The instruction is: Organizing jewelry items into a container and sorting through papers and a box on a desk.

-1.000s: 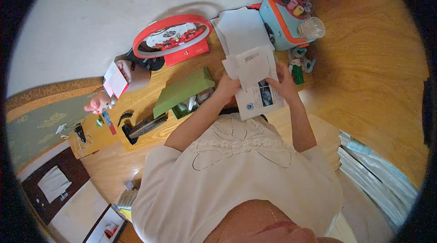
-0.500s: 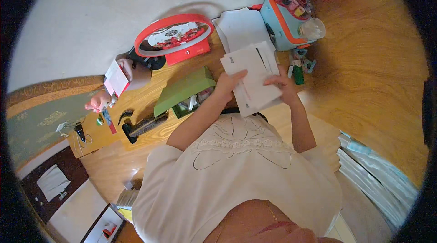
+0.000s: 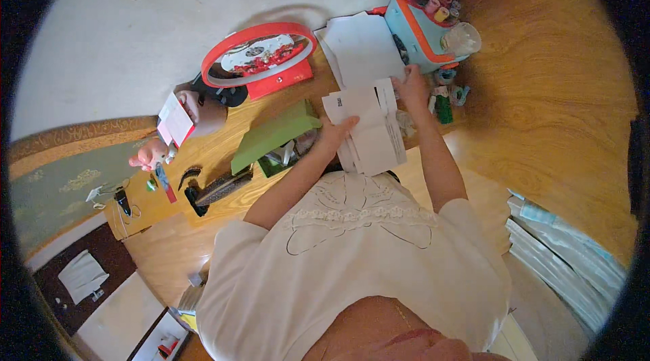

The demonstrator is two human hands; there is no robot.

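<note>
A small stack of white printed papers (image 3: 365,134) is held up in front of my chest, its sheets slightly fanned. My left hand (image 3: 336,134) grips the left edge, thumb lying across the front and the other fingers behind. My right hand (image 3: 414,90) is at the upper right corner of the stack, thumb and forefinger apart. Whether its thumb touches the papers' edge is hard to make out. Beyond the stack, larger white sheets (image 3: 362,50) lie on the wooden desk, close to my right fingertips.
Left of the stack sits an open green box (image 3: 276,141) with small items inside. Behind it stands a red-rimmed round mirror (image 3: 261,56). A light-blue and orange container (image 3: 423,33) with small bottles on top is at the back right, small green items (image 3: 443,107) below it.
My right hand has come off the right side of the papers and moved up and away to their upper corner. The left hand keeps its grip, with the stack slightly lower.
</note>
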